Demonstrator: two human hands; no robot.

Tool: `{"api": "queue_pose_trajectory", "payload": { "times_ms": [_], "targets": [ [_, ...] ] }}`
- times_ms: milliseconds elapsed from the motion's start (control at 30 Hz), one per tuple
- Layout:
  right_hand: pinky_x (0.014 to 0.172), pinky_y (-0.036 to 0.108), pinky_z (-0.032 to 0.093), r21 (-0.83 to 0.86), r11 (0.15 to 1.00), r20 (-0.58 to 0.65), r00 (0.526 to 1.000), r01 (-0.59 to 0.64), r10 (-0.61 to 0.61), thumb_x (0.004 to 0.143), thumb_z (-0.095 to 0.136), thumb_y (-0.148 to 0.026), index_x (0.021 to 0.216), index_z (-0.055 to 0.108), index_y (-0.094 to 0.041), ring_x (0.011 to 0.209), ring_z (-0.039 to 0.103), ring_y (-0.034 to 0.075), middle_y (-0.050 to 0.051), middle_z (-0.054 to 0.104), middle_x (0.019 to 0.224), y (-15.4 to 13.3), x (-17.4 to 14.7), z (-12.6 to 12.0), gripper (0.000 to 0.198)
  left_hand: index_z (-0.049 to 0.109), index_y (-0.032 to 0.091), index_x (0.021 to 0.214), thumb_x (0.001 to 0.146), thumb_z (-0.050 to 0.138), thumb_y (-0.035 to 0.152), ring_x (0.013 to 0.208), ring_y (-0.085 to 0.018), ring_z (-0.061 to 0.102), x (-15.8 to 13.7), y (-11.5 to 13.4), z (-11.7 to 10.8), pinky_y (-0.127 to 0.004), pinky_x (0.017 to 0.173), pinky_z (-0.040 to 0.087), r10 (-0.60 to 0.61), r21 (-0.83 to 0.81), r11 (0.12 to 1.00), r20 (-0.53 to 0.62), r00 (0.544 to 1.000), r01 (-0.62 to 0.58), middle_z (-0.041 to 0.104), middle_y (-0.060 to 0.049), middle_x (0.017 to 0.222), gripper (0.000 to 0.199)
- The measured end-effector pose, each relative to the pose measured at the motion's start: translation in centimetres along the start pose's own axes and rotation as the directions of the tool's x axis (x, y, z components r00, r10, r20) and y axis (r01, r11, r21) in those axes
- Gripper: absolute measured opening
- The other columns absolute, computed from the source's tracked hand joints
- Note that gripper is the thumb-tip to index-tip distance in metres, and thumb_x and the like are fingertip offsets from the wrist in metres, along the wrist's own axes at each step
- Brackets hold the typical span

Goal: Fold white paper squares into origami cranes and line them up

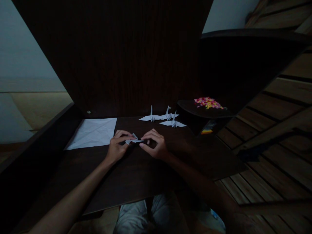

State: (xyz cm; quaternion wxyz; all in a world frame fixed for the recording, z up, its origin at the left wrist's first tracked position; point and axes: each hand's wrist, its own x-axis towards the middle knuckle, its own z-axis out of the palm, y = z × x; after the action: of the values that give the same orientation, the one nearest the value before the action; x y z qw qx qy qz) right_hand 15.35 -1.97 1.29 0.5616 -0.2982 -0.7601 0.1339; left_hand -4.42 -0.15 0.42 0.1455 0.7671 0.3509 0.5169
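Observation:
A small folded white paper [131, 140], shaped like a partly formed origami crane, is held just above the dark desk between my two hands. My left hand [118, 145] pinches its left side between thumb and fingers. At its pointed right tip, the thumb and fingers of my right hand [156, 144] close on the paper. Several creases are too dark to make out. Behind my hands stand three finished white paper cranes, one at the left [151, 117], one in the middle [168, 115] and one in front at the right [173, 123], wings spread.
A creased white paper sheet [94, 132] lies left on the desk [126, 175]. On a rounded corner shelf [192, 109] sits a heap of small pink, red and yellow pieces [209, 102]. Under it is a yellow-orange item [207, 131]. A raised side board [36, 139] borders the left.

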Motion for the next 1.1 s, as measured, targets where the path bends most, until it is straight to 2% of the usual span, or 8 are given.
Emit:
{"api": "queue_pose_trajectory", "payload": {
  "times_ms": [400,733,1100],
  "targets": [
    [0.063,0.030,0.048,0.151,0.986,0.057,0.996,-0.070,0.062,0.079,0.066,-0.026,0.078,0.067,-0.017,0.068,0.058,0.015,0.005,0.067,0.074,0.2,0.4,0.0,0.009,0.074,0.026,0.083,0.077,0.066,0.023,0.085,-0.020,0.058,0.0,0.0,-0.1,-0.038,0.077,0.047,-0.049,-0.009,0.999,0.007,0.999,0.049,0.065,-0.004,0.086,0.011],
    [0.068,0.034,0.048,0.125,0.992,0.000,1.000,-0.020,0.020,0.081,0.065,-0.025,0.073,0.065,-0.018,0.067,0.060,0.016,0.004,0.066,0.072,0.8,0.3,0.2,0.011,0.074,0.025,0.082,0.077,0.066,0.027,0.083,-0.021,0.059,0.2,0.7,-0.1,-0.039,0.076,0.047,-0.046,-0.020,0.999,0.039,0.998,0.047,0.067,-0.005,0.084,0.010],
    [0.065,0.034,0.047,0.053,0.998,-0.005,1.000,0.026,-0.026,0.083,0.060,-0.023,0.071,0.060,-0.019,0.066,0.057,0.016,0.004,0.062,0.069,0.4,0.3,0.3,0.013,0.074,0.026,0.079,0.076,0.066,0.024,0.080,-0.020,0.058,0.3,0.9,-0.1,-0.037,0.073,0.048,-0.030,-0.050,0.998,0.063,0.998,0.033,0.066,-0.004,0.081,0.009]
  ]
}}
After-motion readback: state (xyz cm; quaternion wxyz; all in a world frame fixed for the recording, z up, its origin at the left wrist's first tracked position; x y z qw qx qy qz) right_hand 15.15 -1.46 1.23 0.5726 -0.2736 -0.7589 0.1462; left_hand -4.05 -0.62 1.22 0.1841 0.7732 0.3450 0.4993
